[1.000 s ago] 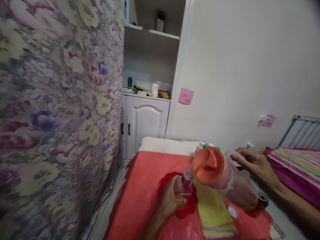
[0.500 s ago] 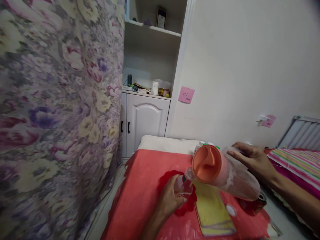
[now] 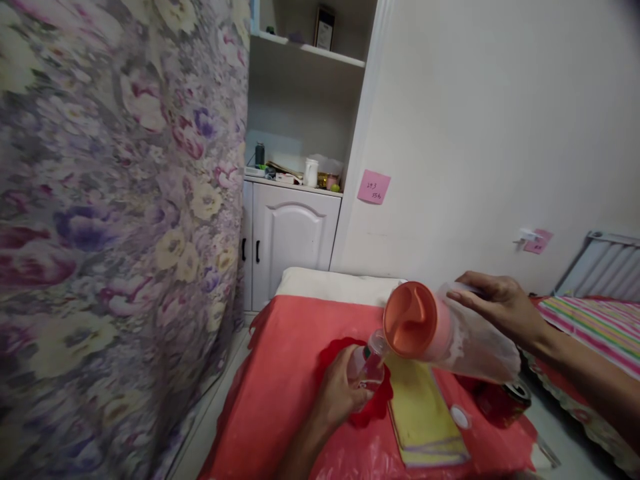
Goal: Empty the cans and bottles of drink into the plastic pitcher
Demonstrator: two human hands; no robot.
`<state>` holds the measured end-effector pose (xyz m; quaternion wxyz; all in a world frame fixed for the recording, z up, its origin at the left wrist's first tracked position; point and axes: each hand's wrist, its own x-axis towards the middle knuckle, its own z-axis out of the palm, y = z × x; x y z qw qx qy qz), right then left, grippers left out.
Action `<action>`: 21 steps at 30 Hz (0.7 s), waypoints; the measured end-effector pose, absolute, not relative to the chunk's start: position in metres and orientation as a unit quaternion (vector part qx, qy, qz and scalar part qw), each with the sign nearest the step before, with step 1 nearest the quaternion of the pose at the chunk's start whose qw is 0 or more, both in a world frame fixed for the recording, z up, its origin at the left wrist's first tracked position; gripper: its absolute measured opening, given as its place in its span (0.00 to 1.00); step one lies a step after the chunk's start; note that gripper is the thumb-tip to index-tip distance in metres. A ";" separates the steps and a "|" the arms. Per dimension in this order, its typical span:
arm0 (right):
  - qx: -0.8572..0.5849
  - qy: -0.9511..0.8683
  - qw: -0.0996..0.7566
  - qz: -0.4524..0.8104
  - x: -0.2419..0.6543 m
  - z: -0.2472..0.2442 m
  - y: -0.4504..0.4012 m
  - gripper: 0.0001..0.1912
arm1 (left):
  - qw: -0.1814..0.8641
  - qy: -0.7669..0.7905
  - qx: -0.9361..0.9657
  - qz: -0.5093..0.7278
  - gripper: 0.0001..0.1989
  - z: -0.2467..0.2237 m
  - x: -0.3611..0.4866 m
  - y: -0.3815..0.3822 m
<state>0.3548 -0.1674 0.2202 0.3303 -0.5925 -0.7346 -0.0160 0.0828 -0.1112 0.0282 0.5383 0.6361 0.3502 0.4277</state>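
Note:
My left hand point(image 3: 336, 390) is wrapped round a small clear bottle point(image 3: 371, 368), tilted, its open neck up by the rim of a pitcher. Some liquid seems to be in it. My right hand point(image 3: 495, 303) grips the handle of that clear plastic pitcher point(image 3: 480, 343), which lies nearly on its side in the air, its orange lid point(image 3: 410, 320) pointing left at the bottle's mouth. Whether liquid is flowing between them I cannot tell. Below the bottle sits a red scalloped dish point(image 3: 383, 407), partly covered by my left hand.
On the red-covered table point(image 3: 280, 373) lie a yellow folded sheet or bag point(image 3: 425, 417) and a white cap point(image 3: 459, 417). A dark red can point(image 3: 503, 405) is near the right edge. A floral curtain point(image 3: 125, 233) hangs at left; a bed point(image 3: 595, 333) stands at right.
The pitcher and my right hand have risen slightly and shifted a little left, showing more of the can. My left hand and the bottle stay almost in place.

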 end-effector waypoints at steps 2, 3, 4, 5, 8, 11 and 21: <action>-0.590 -0.738 0.326 -0.021 0.352 0.223 -0.167 0.21 | 0.536 0.349 0.637 0.430 0.30 0.028 0.083 -0.112; -0.588 -0.740 0.326 -0.020 0.351 0.224 -0.167 0.22 | 0.533 0.350 0.639 0.431 0.30 0.028 0.083 -0.112; -0.586 -0.742 0.326 -0.021 0.351 0.225 -0.167 0.22 | 0.531 0.350 0.641 0.430 0.30 0.028 0.083 -0.112; -0.585 -0.743 0.324 -0.023 0.350 0.225 -0.166 0.22 | 0.529 0.351 0.642 0.429 0.30 0.028 0.083 -0.112; -0.583 -0.749 0.315 -0.034 0.350 0.226 -0.165 0.22 | 0.522 0.360 0.644 0.428 0.31 0.027 0.083 -0.111; -0.578 -0.755 0.308 -0.041 0.351 0.228 -0.164 0.21 | 0.519 0.358 0.647 0.429 0.31 0.024 0.084 -0.110; -0.579 -0.758 0.294 -0.062 0.347 0.233 -0.165 0.22 | 0.518 0.363 0.648 0.425 0.35 0.013 0.083 -0.106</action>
